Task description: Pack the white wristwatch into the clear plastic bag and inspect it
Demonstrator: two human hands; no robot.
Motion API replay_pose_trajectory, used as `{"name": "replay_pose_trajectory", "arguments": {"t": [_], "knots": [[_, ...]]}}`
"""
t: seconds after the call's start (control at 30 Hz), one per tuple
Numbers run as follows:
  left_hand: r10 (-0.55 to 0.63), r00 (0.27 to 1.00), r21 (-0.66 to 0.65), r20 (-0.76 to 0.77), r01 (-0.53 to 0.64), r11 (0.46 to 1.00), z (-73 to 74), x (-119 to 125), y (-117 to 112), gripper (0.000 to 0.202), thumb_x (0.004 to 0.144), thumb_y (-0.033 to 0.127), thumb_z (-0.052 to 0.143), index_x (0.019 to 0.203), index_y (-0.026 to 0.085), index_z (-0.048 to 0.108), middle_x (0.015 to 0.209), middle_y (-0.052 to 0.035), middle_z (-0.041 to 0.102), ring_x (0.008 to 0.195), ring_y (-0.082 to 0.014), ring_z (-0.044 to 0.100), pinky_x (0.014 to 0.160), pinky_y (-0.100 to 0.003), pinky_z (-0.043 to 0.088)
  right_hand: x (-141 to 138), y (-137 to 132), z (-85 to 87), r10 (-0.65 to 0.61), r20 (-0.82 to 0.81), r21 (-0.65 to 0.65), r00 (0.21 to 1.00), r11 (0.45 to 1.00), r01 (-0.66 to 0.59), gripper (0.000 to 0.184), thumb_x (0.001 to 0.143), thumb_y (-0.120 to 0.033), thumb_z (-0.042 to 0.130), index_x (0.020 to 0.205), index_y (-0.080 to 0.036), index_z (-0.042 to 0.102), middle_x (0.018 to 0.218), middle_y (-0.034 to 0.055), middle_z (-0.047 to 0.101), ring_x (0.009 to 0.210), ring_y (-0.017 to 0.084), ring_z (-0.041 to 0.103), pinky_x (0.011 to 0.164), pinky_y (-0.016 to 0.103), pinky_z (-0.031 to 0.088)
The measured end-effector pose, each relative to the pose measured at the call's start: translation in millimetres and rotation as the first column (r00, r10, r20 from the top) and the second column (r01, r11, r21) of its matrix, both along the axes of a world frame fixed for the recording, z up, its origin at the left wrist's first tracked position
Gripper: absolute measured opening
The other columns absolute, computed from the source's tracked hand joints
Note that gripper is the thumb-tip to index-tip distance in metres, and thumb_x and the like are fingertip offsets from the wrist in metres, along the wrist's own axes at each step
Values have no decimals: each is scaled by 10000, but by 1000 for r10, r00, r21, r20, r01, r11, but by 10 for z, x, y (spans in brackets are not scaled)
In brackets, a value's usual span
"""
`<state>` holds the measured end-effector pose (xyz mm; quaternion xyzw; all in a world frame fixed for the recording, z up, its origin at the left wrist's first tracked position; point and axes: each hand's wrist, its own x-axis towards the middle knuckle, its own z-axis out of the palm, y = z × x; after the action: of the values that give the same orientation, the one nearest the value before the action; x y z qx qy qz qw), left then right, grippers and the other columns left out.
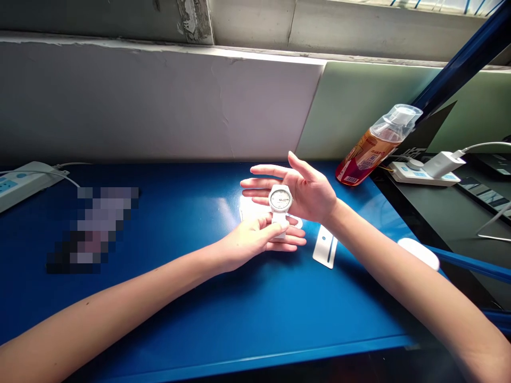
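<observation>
Both forearms over blue bench (191, 319); left hand (251, 239) grip pinches white watch (280, 199) strap, right hand (299, 189) open behind.

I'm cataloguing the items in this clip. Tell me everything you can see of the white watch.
The white watch has a round white case, a pale dial with fine markings and a white strap that looks like plastic or rubber. It is held above the blue table, dial facing the camera, strap hanging down. The left hand pinches the strap below the case; the open right hand stands behind it, palm toward the case. The hands on the dial are too small to read.
</observation>
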<state>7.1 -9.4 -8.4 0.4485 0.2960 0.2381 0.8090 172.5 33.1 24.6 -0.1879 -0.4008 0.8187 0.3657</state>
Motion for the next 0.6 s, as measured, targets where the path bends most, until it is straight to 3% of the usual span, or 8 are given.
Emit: {"name": "replay_pose_trajectory", "arguments": {"t": [0.33, 0.47, 0.6], "knots": [[-53, 999, 33, -10, 53, 998, -20, -8, 2, 290, 961, 343, 606, 1103, 105, 691, 1012, -174, 768, 936, -267, 754, 870, -395, 598, -4, -7, -1, 29, 11, -12, 1000, 1000, -29, 705, 1007, -591, 231, 1089, -82, 713, 1205, 171, 724, 1187, 272, 651, 1098, 434, 433], [32, 999, 123, -30, -28, 992, -26, -13, 52, 366, 915, 422, 674, 1058, 87, 700, 1013, -180, 766, 944, -280, 752, 886, -400, 600, 6, -23, 52, -30, 57, 37, 998, 999, 28, 615, 988, -609, 293, 1226, -165, 647, 1190, 118, 738, 1138, 254, 678, 1064, 446, 464], [127, 992, 174, -22, -121, 977, 28, -29, 115, 409, 888, 485, 695, 1016, 97, 709, 1000, -156, 771, 925, -261, 756, 907, -397, 601, 51, -42, 128, -118, 120, 151, 986, 983, 99, 517, 959, -595, 418, 1240, -220, 636, 1177, 72, 746, 1137, 246, 675, 1048, 439, 480]]}}
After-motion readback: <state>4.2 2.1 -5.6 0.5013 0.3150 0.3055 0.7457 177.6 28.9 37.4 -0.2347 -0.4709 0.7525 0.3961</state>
